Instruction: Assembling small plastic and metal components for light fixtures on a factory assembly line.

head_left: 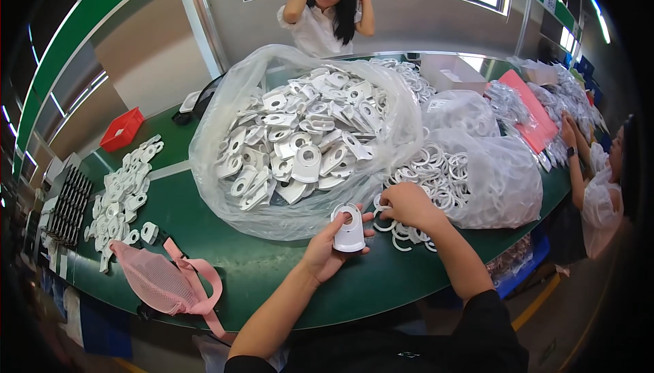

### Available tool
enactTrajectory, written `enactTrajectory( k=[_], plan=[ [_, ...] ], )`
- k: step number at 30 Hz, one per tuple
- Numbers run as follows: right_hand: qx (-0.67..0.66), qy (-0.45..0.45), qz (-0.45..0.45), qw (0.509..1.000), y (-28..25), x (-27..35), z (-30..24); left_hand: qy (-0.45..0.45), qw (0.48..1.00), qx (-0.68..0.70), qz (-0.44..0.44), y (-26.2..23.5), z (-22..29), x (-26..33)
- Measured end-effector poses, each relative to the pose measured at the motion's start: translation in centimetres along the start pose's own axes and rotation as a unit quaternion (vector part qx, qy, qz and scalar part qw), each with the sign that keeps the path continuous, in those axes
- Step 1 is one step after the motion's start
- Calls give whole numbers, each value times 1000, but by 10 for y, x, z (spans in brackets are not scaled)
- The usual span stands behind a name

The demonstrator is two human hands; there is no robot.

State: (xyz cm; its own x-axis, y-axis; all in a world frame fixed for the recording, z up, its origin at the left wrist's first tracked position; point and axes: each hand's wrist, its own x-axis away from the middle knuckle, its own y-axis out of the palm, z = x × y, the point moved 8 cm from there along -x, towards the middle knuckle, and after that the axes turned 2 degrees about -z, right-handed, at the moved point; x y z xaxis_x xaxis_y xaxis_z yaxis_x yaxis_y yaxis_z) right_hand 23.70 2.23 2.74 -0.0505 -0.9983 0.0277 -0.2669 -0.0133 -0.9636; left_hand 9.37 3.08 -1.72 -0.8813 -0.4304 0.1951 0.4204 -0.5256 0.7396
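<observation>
My left hand (323,254) grips a white plastic housing (349,242), a flat piece with a rounded top and a round hole, held face up over the green table. To its right, my right hand (413,205) is pinched on a white ring (377,203) at the near edge of a heap of loose rings (436,168). Part of that ring is hidden behind the fingers. Beyond both hands, a large clear plastic bag (228,213) lies open, full of similar white housings (308,162).
Clear bags of rings (501,182) stand right of the heap. At left are more white parts (116,209), a red tray (122,129), a pink mesh bag (153,277) and stacked dark trays (68,203). One person (327,15) is across the table, another (599,189) at right.
</observation>
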Motion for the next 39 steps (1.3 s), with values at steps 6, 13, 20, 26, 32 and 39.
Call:
enactTrajectory(
  k=[6, 13, 20, 26, 32, 39],
  plan=[
    [-126, 29, 39, 991, -9, 9, 7, -13, 1000, 2, -18, -4, -2, -1],
    [-423, -86, 82, 898, -22, 19, -21, -35, 999, 14, 11, 5, -6, 2],
    [-537, -13, 16, 844, -9, 16, -26, -32, 999, -32, 22, -3, -12, 1],
    [-654, -10, 70, 753, -5, 11, -14, -18, 1000, 8, -17, -8, -6, 1],
    [-683, -24, 62, 727, 11, 8, -20, 9, 998, 56, 15, 1, 1, 2],
    [-639, -15, 65, 766, 18, 5, -20, 40, 999, -14, 19, 4, 4, 2]
  ],
)
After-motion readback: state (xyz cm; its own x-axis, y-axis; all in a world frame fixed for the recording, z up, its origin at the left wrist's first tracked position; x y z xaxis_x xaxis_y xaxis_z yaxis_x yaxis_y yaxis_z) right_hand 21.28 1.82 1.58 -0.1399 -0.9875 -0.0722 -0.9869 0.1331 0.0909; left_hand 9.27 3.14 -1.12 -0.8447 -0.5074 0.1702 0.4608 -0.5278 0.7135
